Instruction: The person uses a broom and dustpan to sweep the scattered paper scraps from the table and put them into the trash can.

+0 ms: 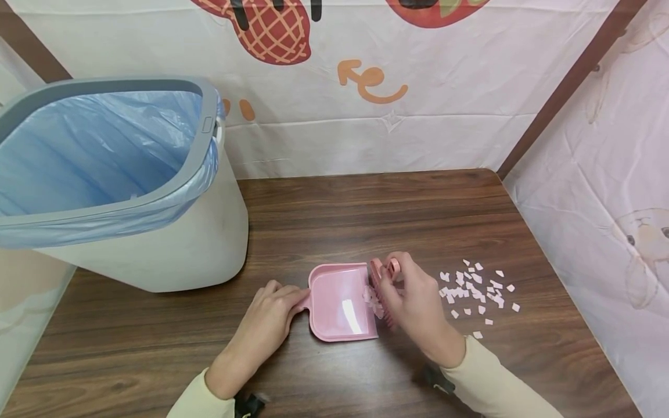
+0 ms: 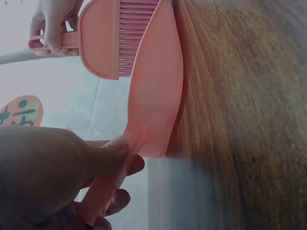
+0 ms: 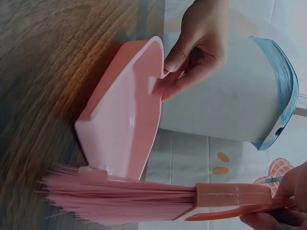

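A pink dustpan lies on the wooden table, its open edge facing right. My left hand grips its handle, with fingers wrapped round it in the left wrist view. In my right hand is a small pink brush, held upright by its handle. The brush's bristles touch down at the dustpan's front lip. Several paper scraps sit on that lip, right against the bristles. To the right of my right hand, many more small pale paper pieces lie scattered on the table.
A white bin with a grey rim and blue liner bag stands at the left on the table. Behind the table hangs a printed white cloth, and another covers the right side. The table has dark wood grain.
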The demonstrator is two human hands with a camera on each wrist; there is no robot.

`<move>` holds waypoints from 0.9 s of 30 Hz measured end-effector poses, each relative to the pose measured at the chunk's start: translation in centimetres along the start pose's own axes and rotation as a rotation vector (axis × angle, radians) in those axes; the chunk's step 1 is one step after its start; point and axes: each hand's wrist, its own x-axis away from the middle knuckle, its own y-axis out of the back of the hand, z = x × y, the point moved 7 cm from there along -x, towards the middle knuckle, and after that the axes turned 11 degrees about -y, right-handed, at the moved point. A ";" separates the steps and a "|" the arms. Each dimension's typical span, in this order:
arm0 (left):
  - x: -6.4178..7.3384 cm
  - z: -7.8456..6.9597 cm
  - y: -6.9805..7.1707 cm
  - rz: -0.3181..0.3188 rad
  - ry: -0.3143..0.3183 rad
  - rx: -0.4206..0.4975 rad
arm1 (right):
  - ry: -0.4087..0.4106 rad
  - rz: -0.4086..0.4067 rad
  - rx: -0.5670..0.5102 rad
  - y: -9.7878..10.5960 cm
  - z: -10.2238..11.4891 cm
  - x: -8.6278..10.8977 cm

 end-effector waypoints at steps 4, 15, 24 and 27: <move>0.0 0.0 0.1 0.001 0.001 0.000 | 0.009 0.014 -0.033 -0.5 0.4 -0.1; 0.0 0.0 0.0 0.004 0.003 0.001 | 0.040 0.031 -0.099 -1.4 1.5 -0.1; 0.0 0.1 -0.1 0.013 0.011 0.001 | 0.072 0.034 -0.184 -1.8 2.1 -0.1; 0.0 0.2 -0.1 0.014 0.013 0.001 | 0.080 0.017 -0.220 -1.5 2.1 -0.3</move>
